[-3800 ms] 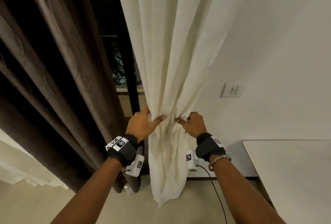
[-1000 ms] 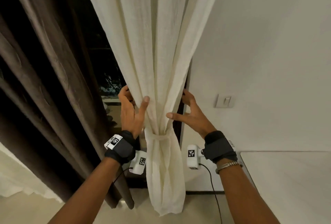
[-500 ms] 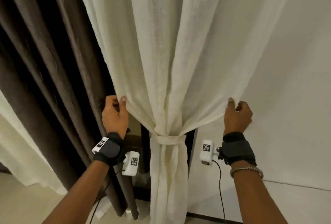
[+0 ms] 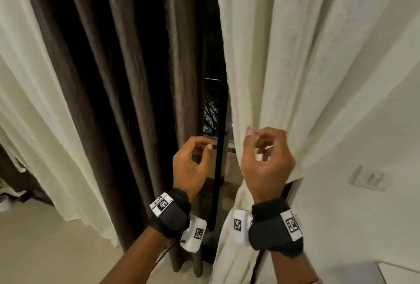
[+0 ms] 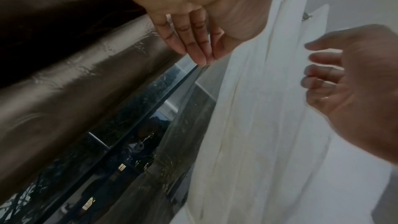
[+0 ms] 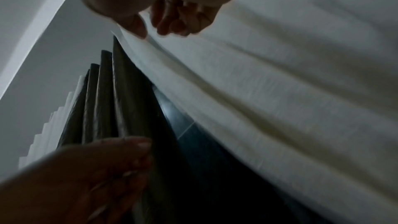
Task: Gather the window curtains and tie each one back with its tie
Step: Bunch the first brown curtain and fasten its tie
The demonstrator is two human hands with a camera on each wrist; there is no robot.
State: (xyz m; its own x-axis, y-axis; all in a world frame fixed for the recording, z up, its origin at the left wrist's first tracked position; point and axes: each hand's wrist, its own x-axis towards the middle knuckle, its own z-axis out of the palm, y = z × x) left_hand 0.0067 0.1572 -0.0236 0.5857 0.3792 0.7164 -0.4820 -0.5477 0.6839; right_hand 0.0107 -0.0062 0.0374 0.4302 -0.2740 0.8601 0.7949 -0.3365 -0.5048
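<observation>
The cream curtain (image 4: 284,68) hangs with its long axis vertical, just behind the right hand (image 4: 266,161), whose fingers (image 4: 261,145) are loosely curled and hold nothing. The left hand (image 4: 191,163) is also released, its fingers (image 4: 202,145) relaxed. The brown curtain (image 4: 127,79) hangs vertically, left of them.

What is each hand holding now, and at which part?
Nothing is held. The left hand hangs loosely curled beside the brown curtain; the right hand is curled in front of the cream curtain.
</observation>
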